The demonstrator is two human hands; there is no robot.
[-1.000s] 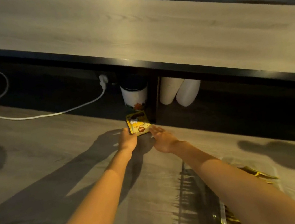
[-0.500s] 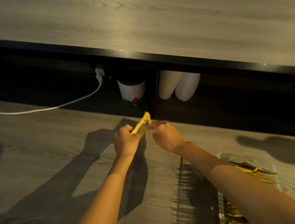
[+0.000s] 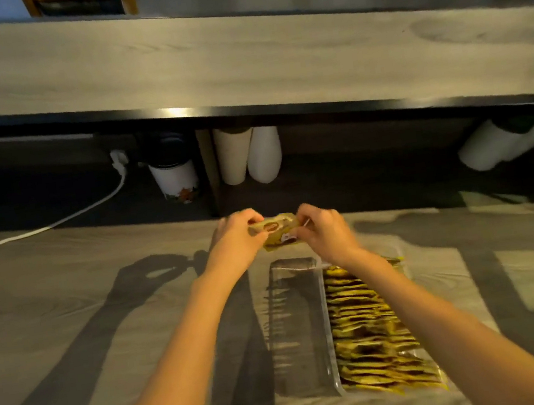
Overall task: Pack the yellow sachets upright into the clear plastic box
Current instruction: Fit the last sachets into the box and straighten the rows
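We see packets (image 3: pixel 365 325) fill the right side of the box (image 3: pixel 295 318); its left side has room.

Surface (image 3: pixel 69 316): grey wood-grain top, filling the lower half of the frame. On it: clear plastic box (image 3: pixel 295 318), lower centre-right; white cable (image 3: pixel 39 230), far edge at mid-left.
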